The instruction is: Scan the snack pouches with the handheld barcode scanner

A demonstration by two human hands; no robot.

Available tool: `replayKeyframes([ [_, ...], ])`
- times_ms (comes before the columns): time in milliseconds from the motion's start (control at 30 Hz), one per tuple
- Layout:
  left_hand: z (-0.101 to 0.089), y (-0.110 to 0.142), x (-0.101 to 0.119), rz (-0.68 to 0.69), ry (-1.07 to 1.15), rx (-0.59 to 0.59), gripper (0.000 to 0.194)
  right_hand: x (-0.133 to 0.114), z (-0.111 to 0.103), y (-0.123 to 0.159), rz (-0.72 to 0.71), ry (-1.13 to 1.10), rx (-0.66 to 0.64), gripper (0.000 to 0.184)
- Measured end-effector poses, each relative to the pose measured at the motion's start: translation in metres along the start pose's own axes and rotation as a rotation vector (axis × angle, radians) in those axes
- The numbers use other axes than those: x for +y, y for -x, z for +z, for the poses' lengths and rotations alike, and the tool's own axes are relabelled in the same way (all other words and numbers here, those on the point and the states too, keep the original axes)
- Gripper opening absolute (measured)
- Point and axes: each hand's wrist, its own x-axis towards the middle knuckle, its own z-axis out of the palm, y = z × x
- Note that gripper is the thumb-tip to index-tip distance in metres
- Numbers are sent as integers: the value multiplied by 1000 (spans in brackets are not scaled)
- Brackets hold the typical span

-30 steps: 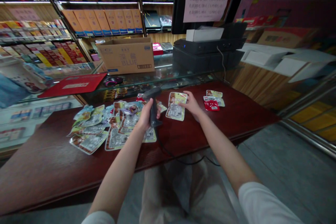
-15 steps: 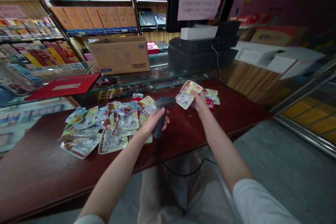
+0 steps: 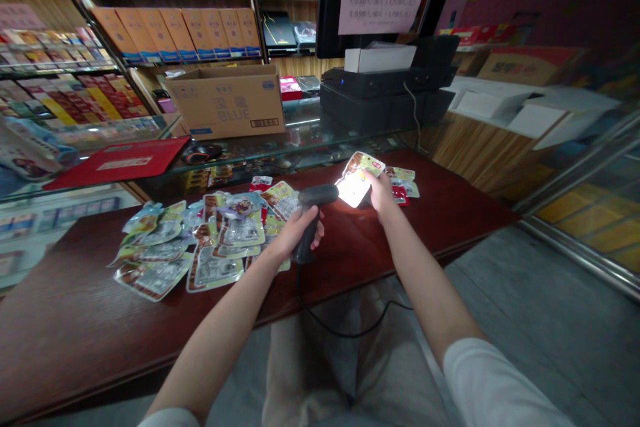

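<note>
My left hand (image 3: 299,232) is closed round the grip of a black barcode scanner (image 3: 318,195), whose head points right. Bright light from it washes out much of the snack packet (image 3: 356,181) that my right hand (image 3: 381,192) pinches by its right edge, just off the scanner's nose. Left of the scanner lies a spread of similar shiny snack packets (image 3: 220,267), overlapping one another, with a small red packet (image 3: 261,183) at their back. Beyond my right hand rest a few more packets (image 3: 404,180), green and red, partly covered by the hand.
The dark red table (image 3: 75,320) meets a glass counter holding a cardboard box (image 3: 227,103), a computer mouse (image 3: 201,153) and a red folder (image 3: 120,161). A black cash drawer (image 3: 380,107) stands behind. The scanner's cable (image 3: 345,333) hangs over the front edge by my legs.
The scanner's light has come on and now glares on the packet in my right hand. The scanner has shifted very slightly right; both holds are the same.
</note>
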Motion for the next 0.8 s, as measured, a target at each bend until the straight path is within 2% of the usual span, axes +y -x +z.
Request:
replayKeyframes([
  [267, -1, 3, 5, 19, 11, 14, 63, 6, -5, -11, 15, 74, 145, 33],
  [367, -4, 2, 8, 31, 27, 24, 64, -2, -20, -17, -97, 255, 229, 39],
  [433, -8, 2, 11, 50, 43, 48, 64, -10, -35, -21, -196, 434, 349, 49],
  [500, -12, 0, 13, 70, 59, 80, 64, -16, -50, -24, -235, 618, 467, 54],
  [567, -16, -1, 15, 88, 80, 113, 64, -18, -62, -24, -200, 776, 509, 53],
  [633, -18, -2, 16, 97, 102, 140, 64, -18, -69, -23, -133, 897, 493, 57],
  [733, -20, -3, 17, 100, 117, 152, 65, -14, -72, -18, -52, 1027, 481, 72],
  [800, -20, -3, 16, 103, 120, 146, 66, -13, -70, -14, -61, 1116, 489, 74],
])
